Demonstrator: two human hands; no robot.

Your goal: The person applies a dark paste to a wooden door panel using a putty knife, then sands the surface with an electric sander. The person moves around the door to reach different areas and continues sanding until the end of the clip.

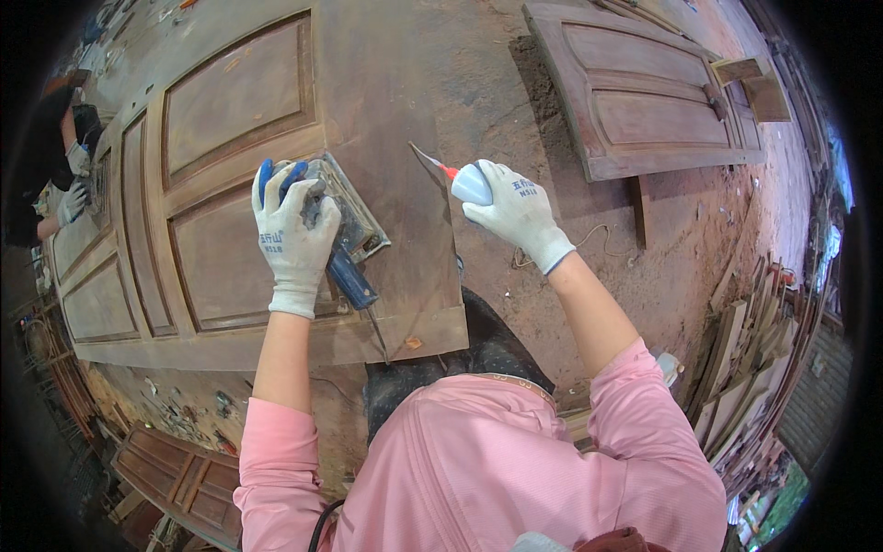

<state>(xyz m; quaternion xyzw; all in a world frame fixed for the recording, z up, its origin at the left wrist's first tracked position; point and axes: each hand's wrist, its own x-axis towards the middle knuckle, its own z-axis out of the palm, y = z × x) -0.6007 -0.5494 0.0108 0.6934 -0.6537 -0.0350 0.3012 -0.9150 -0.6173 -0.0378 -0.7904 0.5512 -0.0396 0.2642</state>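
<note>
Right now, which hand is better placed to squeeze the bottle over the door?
Probably the right hand: it grips the pale bottle, whose red-based nozzle points left toward the wooden door. The left hand is occupied, gripping what looks like a blue-handled sander.

white gloves [292, 241], blue print | pink long-sleeved top [469, 469] | dark speckled trousers [501, 339] | tan waistband [522, 384]
</note>
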